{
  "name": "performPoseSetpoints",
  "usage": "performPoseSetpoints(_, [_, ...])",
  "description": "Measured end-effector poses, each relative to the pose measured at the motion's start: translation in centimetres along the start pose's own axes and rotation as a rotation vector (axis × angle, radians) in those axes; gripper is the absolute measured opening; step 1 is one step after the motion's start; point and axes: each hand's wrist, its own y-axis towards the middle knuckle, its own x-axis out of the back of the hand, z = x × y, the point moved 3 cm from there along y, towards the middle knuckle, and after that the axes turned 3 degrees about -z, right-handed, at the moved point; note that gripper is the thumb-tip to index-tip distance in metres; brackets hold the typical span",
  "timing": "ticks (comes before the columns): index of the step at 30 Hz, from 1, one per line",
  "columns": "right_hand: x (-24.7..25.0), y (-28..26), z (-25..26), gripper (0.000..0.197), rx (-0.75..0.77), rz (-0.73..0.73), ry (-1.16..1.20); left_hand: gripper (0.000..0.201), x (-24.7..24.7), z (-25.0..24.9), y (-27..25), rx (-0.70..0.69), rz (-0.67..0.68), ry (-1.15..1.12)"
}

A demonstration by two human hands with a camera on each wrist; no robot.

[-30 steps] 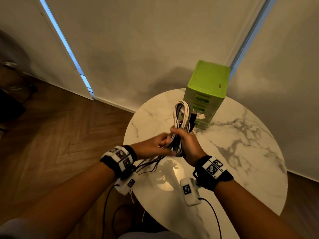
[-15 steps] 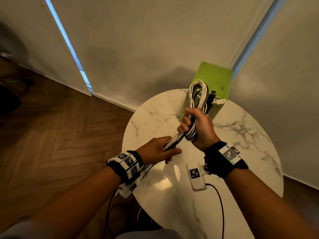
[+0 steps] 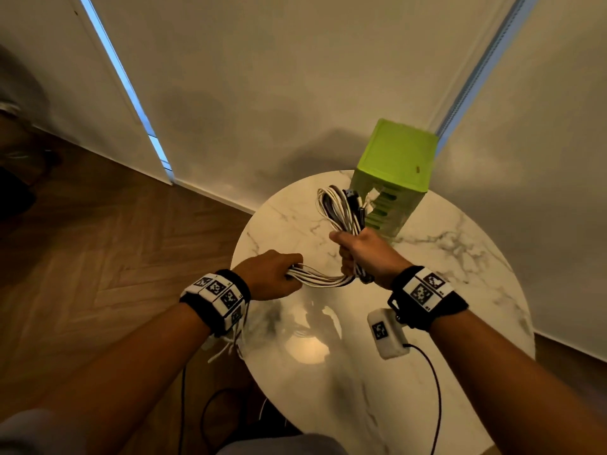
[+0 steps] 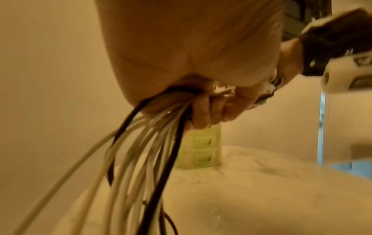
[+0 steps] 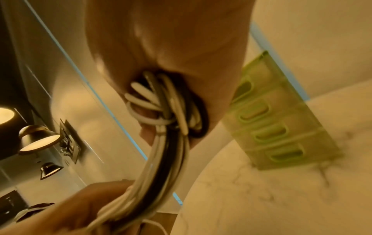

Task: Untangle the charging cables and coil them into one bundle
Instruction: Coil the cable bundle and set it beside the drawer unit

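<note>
A bundle of white and black charging cables (image 3: 341,210) is held above the round marble table (image 3: 460,257). My right hand (image 3: 364,254) grips the bundle at its middle, with a loop and plug ends sticking up above the fist. My left hand (image 3: 272,274) grips the other end of the strands (image 3: 315,279), which run nearly level between the hands. In the left wrist view the cables (image 4: 145,151) fan down out of the fist. In the right wrist view the cables (image 5: 165,108) are wound together inside my palm.
A green plastic drawer box (image 3: 394,172) stands at the back of the table, just behind the cable loop. Walls close in behind and to the right. Wooden floor (image 3: 98,241) lies to the left. Wall lamps (image 5: 38,139) show in the right wrist view.
My left hand has slid left along the strands, away from the right hand, drawing them out nearly level. The right hand keeps its grip, now slightly lower and nearer me.
</note>
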Motion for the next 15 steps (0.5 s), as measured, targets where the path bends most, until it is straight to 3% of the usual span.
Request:
performPoseSetpoints(6, [-3.6,1.3,-0.7,0.040,-0.044,-0.091,0.435,0.016,4.6,3.0,-1.0,0.021,-0.229,0.334])
performPoseSetpoints(9, [-4.5,2.0,0.8,0.038,0.003,-0.076,0.391,0.017,7.3,3.0,-1.3,-0.051,-0.312,0.459])
performPoseSetpoints(12, [-4.5,2.7,2.3,0.034,0.043,-0.018,0.316,0.013,9.5,1.3,-1.3,-0.147,-0.301,0.492])
performPoseSetpoints(15, [-4.6,2.7,2.9,0.035,0.066,0.054,0.081,0.014,10.6,-1.1,-0.9,-0.203,-0.271,0.513])
